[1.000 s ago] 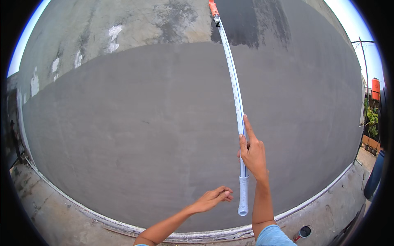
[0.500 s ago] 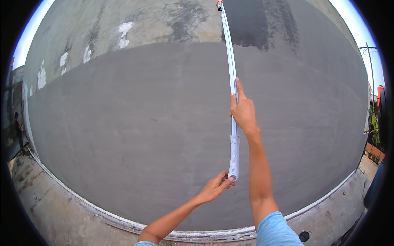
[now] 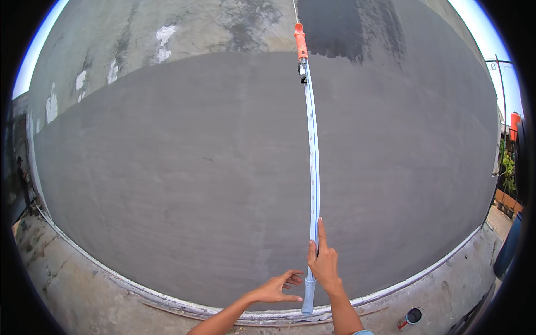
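A long white extension pole [image 3: 312, 167] runs nearly upright in front of a grey wall. Its upper end is joined to an orange handle [image 3: 300, 42], from which a thin rod leads out of the top of the picture; what the rod carries is hidden. My right hand [image 3: 325, 265] is closed round the pole just above its pale blue grip [image 3: 309, 296], index finger laid along the shaft. To the left of that grip, my left hand [image 3: 279, 288] has its fingers apart and holds nothing.
The tall wall [image 3: 167, 167] has a dark grey lower area and a paler, patchy upper part. A pale ledge [image 3: 134, 287] borders its foot. On the concrete floor at right stands an open can [image 3: 412, 317]. A dark blue container [image 3: 509, 245] is at far right, a person [image 3: 23, 181] at far left.
The pole and my right hand have come down, bringing the whole orange handle into view. My left hand has let go of the grip's lower end and opened. More of the can shows.
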Demonstrator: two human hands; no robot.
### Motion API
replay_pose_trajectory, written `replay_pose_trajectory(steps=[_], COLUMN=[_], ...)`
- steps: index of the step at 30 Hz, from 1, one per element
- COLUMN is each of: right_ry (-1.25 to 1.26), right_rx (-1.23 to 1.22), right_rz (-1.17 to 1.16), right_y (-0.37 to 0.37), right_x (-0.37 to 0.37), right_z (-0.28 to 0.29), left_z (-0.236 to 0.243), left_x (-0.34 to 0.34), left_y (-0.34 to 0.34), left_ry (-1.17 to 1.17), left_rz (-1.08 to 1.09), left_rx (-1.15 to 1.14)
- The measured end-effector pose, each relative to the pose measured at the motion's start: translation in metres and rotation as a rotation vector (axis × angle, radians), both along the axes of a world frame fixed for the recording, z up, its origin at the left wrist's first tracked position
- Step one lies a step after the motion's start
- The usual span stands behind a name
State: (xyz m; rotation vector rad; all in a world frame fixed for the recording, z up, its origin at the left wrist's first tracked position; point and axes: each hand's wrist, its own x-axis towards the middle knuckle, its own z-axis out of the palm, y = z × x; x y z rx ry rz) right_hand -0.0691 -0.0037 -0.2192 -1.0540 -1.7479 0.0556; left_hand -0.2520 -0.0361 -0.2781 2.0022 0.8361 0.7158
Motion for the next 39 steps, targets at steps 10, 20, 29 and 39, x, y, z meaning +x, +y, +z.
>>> replay_pose_trajectory(steps=[10, 20, 29, 39], right_ry=[0.131, 0.129, -0.005, 0.078], right_rx=[-0.122, -0.051, -0.059, -0.143], right_rz=[0.164, 0.158, 0.015, 0.166], right_y=[-0.105, -0.056, 0.019, -0.075], right_x=[0.019, -0.002, 0.005, 0.010], right_z=[-0.002, 0.105, -0.041, -0.003], left_z=[0.069, 0.090, 0.047, 0.081], left_x=[0.003, 0.011, 0.018, 0.021], left_y=[-0.066, -0.057, -0.032, -0.015], left_ry=[-0.174, -0.349, -0.203, -0.394], left_rz=[0.117, 0.230, 0.412, 0.340], left_rx=[0.070, 0.271, 0.587, 0.288])
